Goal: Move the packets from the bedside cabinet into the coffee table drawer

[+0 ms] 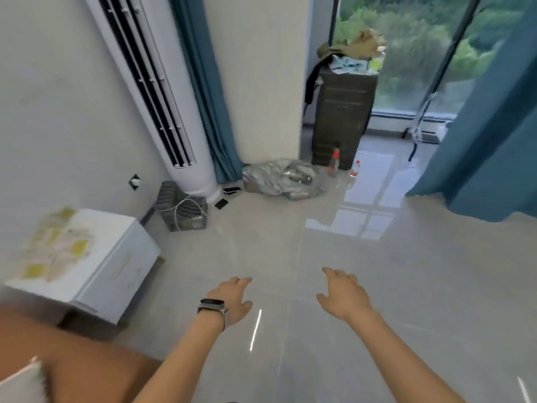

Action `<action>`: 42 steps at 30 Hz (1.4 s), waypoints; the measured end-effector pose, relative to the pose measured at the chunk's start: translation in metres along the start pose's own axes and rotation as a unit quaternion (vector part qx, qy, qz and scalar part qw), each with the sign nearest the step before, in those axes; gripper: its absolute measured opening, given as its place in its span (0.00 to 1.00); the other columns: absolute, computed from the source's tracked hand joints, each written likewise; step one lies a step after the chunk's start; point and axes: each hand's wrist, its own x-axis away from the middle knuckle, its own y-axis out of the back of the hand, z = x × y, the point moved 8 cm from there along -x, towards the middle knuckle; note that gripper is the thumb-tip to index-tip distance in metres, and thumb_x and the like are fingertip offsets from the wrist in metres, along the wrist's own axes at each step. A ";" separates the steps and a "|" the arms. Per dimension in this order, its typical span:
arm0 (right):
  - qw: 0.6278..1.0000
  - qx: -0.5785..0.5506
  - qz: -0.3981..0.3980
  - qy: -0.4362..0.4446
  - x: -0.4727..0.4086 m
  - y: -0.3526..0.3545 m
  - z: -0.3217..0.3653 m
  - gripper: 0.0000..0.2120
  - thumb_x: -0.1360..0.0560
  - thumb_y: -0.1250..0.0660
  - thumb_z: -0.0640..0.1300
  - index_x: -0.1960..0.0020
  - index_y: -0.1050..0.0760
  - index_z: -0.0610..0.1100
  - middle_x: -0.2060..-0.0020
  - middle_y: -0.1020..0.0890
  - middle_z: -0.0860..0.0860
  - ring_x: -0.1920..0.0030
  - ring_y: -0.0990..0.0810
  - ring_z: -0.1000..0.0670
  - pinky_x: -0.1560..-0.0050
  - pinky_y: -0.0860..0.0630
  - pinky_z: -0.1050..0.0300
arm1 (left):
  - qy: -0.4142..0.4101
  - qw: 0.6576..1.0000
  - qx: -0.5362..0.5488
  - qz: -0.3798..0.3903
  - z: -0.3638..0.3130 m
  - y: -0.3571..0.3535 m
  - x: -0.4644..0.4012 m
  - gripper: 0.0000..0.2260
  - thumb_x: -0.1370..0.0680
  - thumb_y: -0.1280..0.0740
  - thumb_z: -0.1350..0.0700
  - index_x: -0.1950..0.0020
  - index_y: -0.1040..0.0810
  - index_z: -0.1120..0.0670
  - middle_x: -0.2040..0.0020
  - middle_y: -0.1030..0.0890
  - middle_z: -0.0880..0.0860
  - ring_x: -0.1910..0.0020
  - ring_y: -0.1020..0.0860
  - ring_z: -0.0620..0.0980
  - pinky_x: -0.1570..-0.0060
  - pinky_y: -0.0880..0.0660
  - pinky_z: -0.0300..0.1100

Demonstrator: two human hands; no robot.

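Observation:
A white bedside cabinet (116, 274) stands at the left against the wall. Several pale packets with yellow-green patches (55, 245) lie spread over its top; the view is blurred. My left hand (234, 301), with a dark watch on the wrist, hangs over the floor with relaxed fingers and holds nothing. My right hand (343, 292) reaches forward beside it, fingers straight, also holding nothing. Both hands are well to the right of the cabinet. No coffee table is in view.
A brown bed (72, 367) fills the lower left. A tall white air conditioner (162, 106), a grey crate (183, 210), a heap of plastic (282, 178), a dark bin (343, 112), bottles and blue curtains (488, 135) stand beyond the glossy tiled floor (377, 271).

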 end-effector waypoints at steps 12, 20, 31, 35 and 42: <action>0.949 0.139 0.115 0.259 -0.180 -0.050 0.386 0.38 0.27 0.35 0.59 0.23 0.48 0.52 0.29 0.35 0.50 0.30 0.37 0.45 0.36 0.30 0.51 | 0.286 0.940 0.175 -0.064 0.355 0.062 0.021 0.28 0.21 0.41 0.46 0.23 0.46 0.47 0.26 0.38 0.52 0.31 0.33 0.55 0.36 0.30 0.50; 0.925 0.156 0.146 0.314 -0.257 -0.071 0.545 0.36 0.26 0.36 0.57 0.23 0.47 0.52 0.28 0.36 0.51 0.30 0.37 0.45 0.36 0.31 0.50 | 0.315 0.918 0.236 -0.051 0.492 0.108 -0.017 0.28 0.20 0.41 0.46 0.23 0.45 0.49 0.27 0.36 0.53 0.33 0.30 0.55 0.37 0.29 0.50; 0.870 0.239 0.201 0.381 -0.404 -0.112 0.743 0.30 0.25 0.36 0.53 0.26 0.40 0.50 0.30 0.32 0.49 0.30 0.34 0.45 0.34 0.31 0.52 | 0.388 0.842 0.367 -0.070 0.650 0.144 -0.100 0.24 0.19 0.42 0.48 0.24 0.42 0.48 0.31 0.29 0.53 0.35 0.28 0.52 0.37 0.29 0.44; 0.837 0.268 0.220 0.423 -0.427 -0.140 0.816 0.23 0.25 0.37 0.49 0.30 0.34 0.50 0.34 0.27 0.51 0.33 0.30 0.47 0.38 0.29 0.55 | 0.431 0.794 0.417 -0.099 0.703 0.144 -0.094 0.22 0.18 0.42 0.49 0.25 0.40 0.48 0.32 0.28 0.51 0.36 0.26 0.49 0.39 0.29 0.41; 0.796 0.334 0.257 0.434 -0.467 -0.223 0.889 0.21 0.22 0.41 0.45 0.30 0.35 0.53 0.37 0.26 0.52 0.35 0.31 0.48 0.42 0.29 0.57 | 0.483 0.708 0.505 -0.100 0.781 0.094 -0.104 0.19 0.19 0.42 0.49 0.28 0.35 0.48 0.36 0.25 0.50 0.40 0.24 0.49 0.41 0.27 0.41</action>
